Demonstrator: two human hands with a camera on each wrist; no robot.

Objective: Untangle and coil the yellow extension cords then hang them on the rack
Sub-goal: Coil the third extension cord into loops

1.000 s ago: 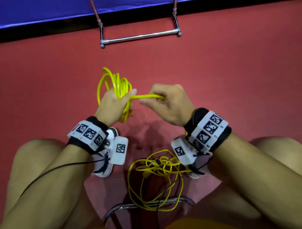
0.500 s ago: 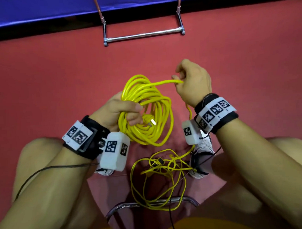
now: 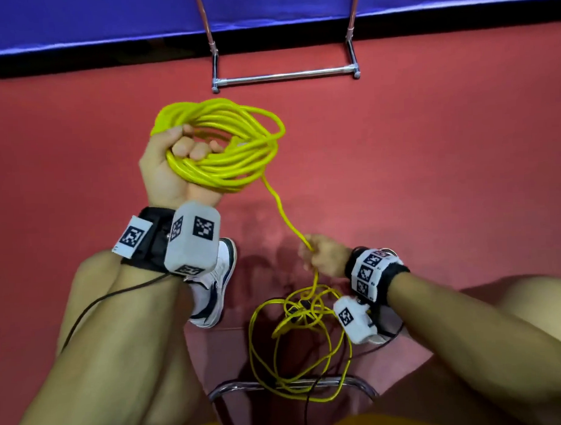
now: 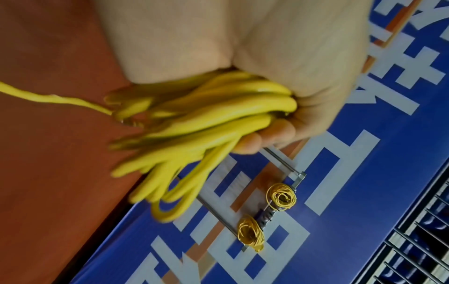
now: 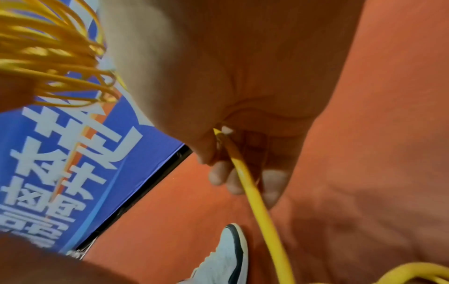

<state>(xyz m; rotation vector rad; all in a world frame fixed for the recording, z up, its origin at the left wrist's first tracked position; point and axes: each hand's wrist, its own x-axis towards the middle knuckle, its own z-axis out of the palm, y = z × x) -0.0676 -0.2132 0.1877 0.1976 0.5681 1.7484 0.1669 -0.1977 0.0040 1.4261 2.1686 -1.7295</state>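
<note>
My left hand is raised and grips a coil of yellow cord, fingers curled round several loops. One strand runs from the coil down to my right hand, which holds it low near the floor; the right wrist view shows the strand passing through curled fingers. Below that hand, the rest of the cord lies in a loose tangle on the red floor. The chrome rack's base bar stands ahead. In the left wrist view two small yellow coils hang on the rack.
A blue banner wall runs behind the rack. My white shoe is on the red floor left of the tangle. A chrome chair bar crosses under the tangle. My knees flank the scene. A black sensor cable trails from the left wrist.
My right hand has dropped from beside the coil's top down toward the tangle, sliding along the strand. My left hand has lifted the coil up and away, palm turned upward.
</note>
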